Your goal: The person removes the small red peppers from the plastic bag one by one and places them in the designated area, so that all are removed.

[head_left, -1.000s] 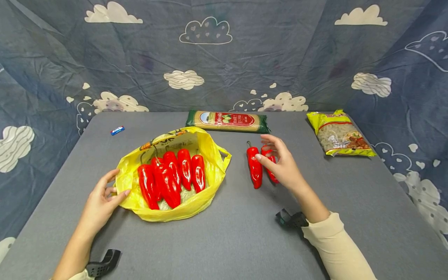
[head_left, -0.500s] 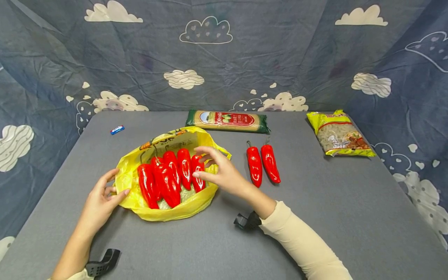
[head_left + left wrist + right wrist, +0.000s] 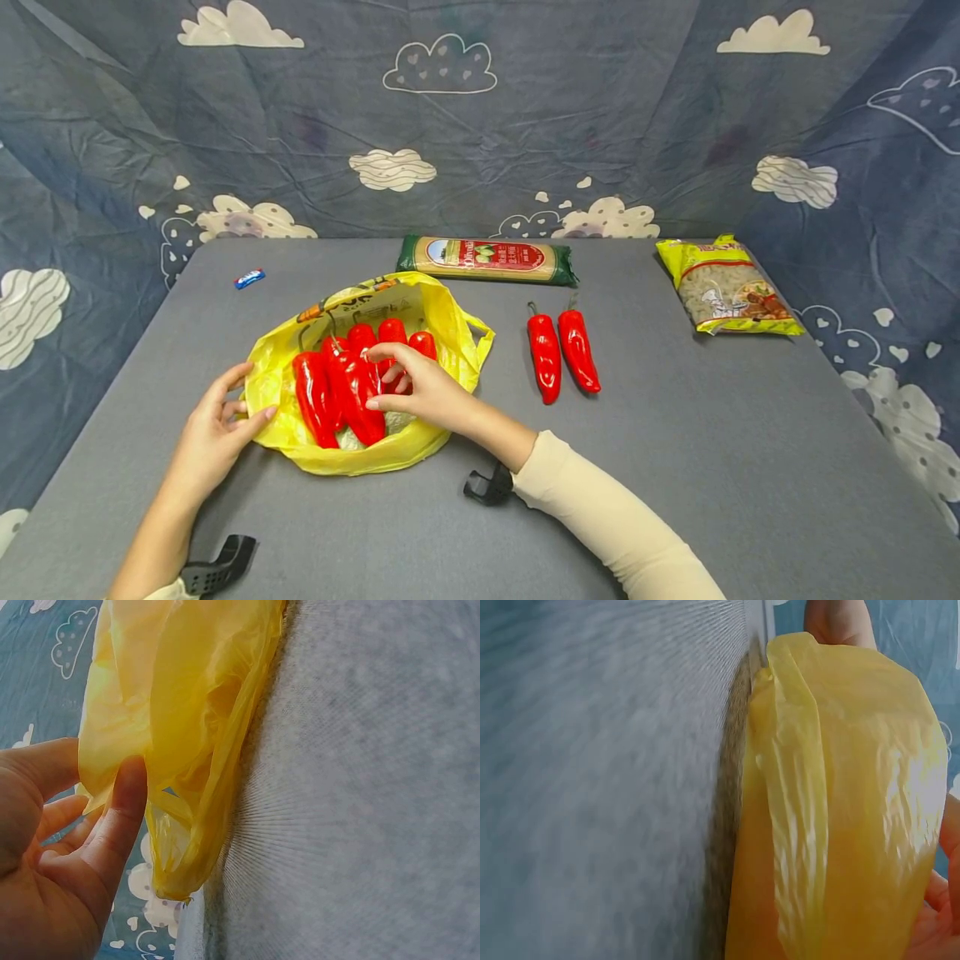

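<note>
A yellow plastic bag lies on its side with its mouth towards me, holding several glossy red peppers and something pale green beneath them. My left hand pinches the bag's left rim between thumb and fingers; the left wrist view shows the thumb on the yellow film. Inside the bag's mouth, my right hand is over the peppers, thumb and fingers spread apart and nothing seen between them. It hides part of the peppers on the right. In the right wrist view the bag's wall covers most of that hand.
Two red peppers, a left one and a right one, lie right of the bag. Behind are a spaghetti packet, a yellow food packet at far right and a small blue wrapped sweet at left.
My right hand has moved left, from the two peppers on the table to over those in the bag. The left hand has kept its place on the bag's rim.
</note>
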The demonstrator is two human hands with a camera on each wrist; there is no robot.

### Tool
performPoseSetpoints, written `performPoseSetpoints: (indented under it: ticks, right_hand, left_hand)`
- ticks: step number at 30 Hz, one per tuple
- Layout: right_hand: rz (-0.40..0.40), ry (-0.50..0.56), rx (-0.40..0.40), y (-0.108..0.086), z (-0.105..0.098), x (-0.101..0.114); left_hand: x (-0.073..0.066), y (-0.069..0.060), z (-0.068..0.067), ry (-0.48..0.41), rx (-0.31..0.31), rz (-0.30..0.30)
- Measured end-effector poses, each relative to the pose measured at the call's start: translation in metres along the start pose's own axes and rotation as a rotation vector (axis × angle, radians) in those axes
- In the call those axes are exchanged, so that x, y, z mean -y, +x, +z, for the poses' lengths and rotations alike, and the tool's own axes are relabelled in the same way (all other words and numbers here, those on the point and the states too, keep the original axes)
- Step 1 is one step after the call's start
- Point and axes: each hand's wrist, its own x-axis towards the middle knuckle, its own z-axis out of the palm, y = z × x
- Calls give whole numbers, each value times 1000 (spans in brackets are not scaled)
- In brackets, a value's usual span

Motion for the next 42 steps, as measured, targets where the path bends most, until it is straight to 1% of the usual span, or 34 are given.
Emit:
performPoseSetpoints:
  ticks: [3, 7, 10, 13, 16, 20, 25, 29, 33, 35, 37, 40, 42]
  right_hand:
    - [27, -4, 13, 3, 4, 1]
    - [95, -23, 23, 6, 9, 0]
    - [134, -57, 18, 8, 12, 1]
    - [154, -96, 10, 11, 15, 2]
    - [165, -154, 16, 14, 18, 4]
    - [155, -242, 34, 17, 21, 5]
    - [132, -280, 74, 17, 19, 6]
    - [150, -241, 116, 15, 16, 6]
    - [159, -151, 110, 13, 13, 5]
    - [130, -110, 85, 12, 12, 4]
    - [84, -82, 44, 10, 10, 4]
    - [24, 13, -33, 6, 5, 8]
    - [-4, 93, -95, 1, -3, 14]
  left_hand:
    - [-1, 0, 0, 1, 0, 2]
    - [-1, 0, 1, 12, 4, 3]
    - [-1, -1, 1, 13, 5, 1]
    - [-1, -1, 0, 5, 7, 1]
    - [-1, -1, 0, 4, 7, 1]
    - [-1, -2, 0, 3, 10, -2]
    - [-1, -1, 0, -1, 16, 2]
    - [-1, -1, 0, 6, 16, 1]
    - [-1, -2, 0, 14, 17, -1]
    - [0, -1, 0, 14, 18, 1]
    - [0, -1, 0, 10, 18, 4]
    - [0, -1, 0, 9, 15, 7]
    - [0, -1, 1, 14, 15, 7]
